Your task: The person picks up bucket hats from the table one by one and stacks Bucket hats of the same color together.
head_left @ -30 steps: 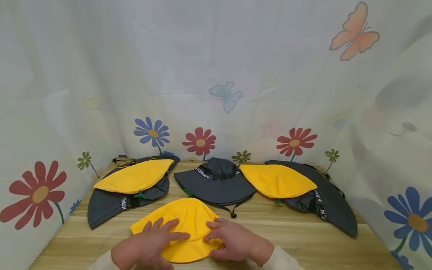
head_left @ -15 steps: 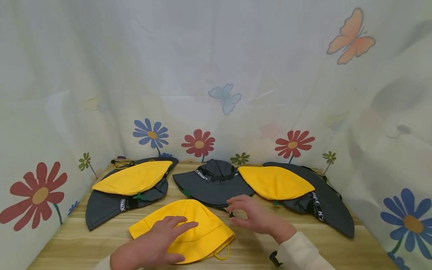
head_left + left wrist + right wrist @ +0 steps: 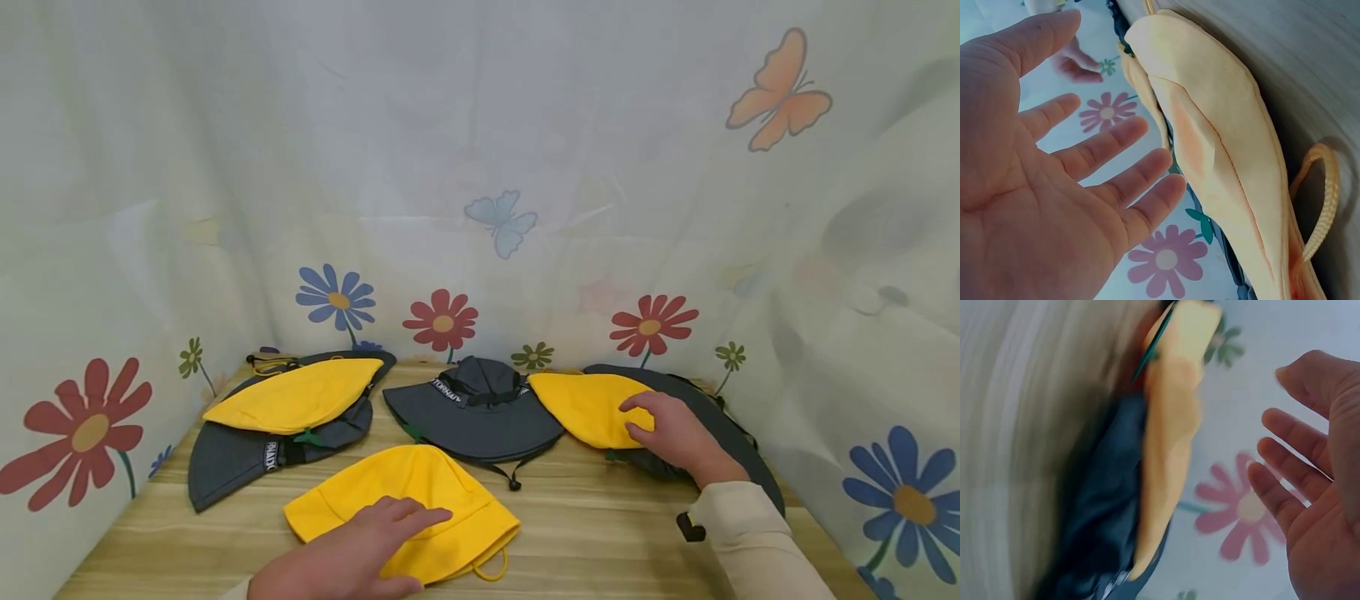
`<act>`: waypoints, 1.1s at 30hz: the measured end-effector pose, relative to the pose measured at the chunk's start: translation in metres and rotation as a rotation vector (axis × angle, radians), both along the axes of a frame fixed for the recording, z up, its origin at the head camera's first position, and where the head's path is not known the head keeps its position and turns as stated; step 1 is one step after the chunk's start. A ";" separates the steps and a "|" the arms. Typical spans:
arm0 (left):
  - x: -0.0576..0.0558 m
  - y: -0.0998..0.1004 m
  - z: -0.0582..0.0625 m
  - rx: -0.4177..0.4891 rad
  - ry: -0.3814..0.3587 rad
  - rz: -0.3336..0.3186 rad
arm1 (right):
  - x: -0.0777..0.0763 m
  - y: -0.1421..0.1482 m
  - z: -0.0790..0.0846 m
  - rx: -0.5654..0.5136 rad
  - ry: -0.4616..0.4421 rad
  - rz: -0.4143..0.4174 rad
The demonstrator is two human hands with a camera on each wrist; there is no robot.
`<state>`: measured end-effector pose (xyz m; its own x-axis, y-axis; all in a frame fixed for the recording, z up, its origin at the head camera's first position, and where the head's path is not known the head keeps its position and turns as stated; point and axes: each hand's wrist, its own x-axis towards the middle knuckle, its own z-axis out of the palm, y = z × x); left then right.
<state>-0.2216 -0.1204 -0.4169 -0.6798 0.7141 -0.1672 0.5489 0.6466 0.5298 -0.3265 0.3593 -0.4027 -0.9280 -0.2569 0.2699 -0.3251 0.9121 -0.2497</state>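
A yellow bucket hat (image 3: 427, 492) lies at the front of the wooden table, its yellow cord loop (image 3: 1325, 200) at the brim. My left hand (image 3: 367, 542) is over its near left side with loosely bent fingers; in the left wrist view the fingers are spread beside the cloth, and whether they touch is unclear. To the right, my right hand (image 3: 678, 433) hovers at another yellow hat (image 3: 585, 404), which lies on a dark grey wide-brimmed hat (image 3: 750, 450). The right wrist view shows the right hand (image 3: 1310, 487) holding nothing, apart from the yellow hat (image 3: 1172, 412).
At the back left, a yellow hat (image 3: 300, 396) lies on a dark grey hat (image 3: 225, 467). A dark grey hat (image 3: 480, 417) with a chin cord (image 3: 513, 479) sits at the back middle. A flower-printed curtain (image 3: 450, 167) encloses the table (image 3: 585, 533).
My right hand has left the front yellow hat and moved right and away to the yellow hat on the right. My left hand has stayed at the front hat, shifting slightly.
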 end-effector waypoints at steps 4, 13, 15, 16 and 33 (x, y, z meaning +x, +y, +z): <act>0.001 0.000 0.002 0.007 0.006 -0.025 | -0.005 0.020 -0.009 0.037 -0.044 -0.059; 0.006 -0.001 0.004 0.012 0.024 -0.048 | -0.018 0.049 -0.030 0.097 -0.234 -0.135; 0.006 -0.001 0.003 0.009 0.021 -0.045 | -0.021 0.052 -0.034 0.086 -0.242 -0.145; 0.006 -0.001 0.003 0.008 0.020 -0.044 | -0.022 0.053 -0.036 0.084 -0.239 -0.151; 0.004 -0.001 -0.003 -0.012 0.035 -0.001 | -0.030 0.059 -0.053 0.103 -0.125 -0.195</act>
